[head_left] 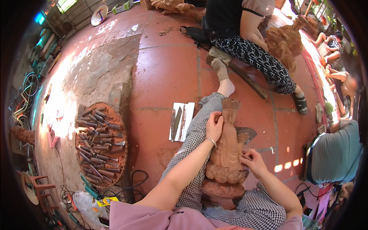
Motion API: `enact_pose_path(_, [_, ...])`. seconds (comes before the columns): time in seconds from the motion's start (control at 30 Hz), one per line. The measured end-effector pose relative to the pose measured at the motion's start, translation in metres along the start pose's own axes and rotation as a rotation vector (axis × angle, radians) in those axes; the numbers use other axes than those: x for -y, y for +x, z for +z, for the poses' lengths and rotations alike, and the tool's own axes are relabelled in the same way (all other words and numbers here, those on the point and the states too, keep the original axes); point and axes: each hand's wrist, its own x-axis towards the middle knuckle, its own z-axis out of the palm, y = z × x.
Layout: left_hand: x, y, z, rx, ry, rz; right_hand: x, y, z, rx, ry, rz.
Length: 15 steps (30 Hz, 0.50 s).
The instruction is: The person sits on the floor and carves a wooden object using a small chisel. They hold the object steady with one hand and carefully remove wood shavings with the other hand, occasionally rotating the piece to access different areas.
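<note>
A reddish-brown carved wooden statue (226,147) of a robed figure lies lengthwise between my legs, its flared, carved base nearest my body. My left hand (214,125) grips the statue's left edge near its far, narrower end, with fingers curled over the wood. At the statue's right side, lower down, my right hand (253,161) is closed in a pinch against the carving. Whatever sits between those fingertips, if anything, is too small to make out. A dark, flat piece (246,135) shows beside the statue on its right.
To the left stands a round tray (125,153) of many wood-handled chisels. Files (178,119) lie on a white sheet (188,124). Ahead, a person (245,50) sits by a larger carving (285,42); another person (335,153) is at right. Cables (138,184) run at lower left.
</note>
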Motion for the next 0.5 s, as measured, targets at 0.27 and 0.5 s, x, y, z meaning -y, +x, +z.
enact_pose_path(0.27, [-0.002, 0.002, 0.001, 0.022, -0.005, 0.007, -0.021, 0.008, 0.006, -0.160, -0.179, -0.271])
enact_pose_path(0.5, [0.000, 0.003, 0.000, 0.023, 0.012, 0.015, -0.019, 0.012, 0.005, -0.226, -0.250, -0.214])
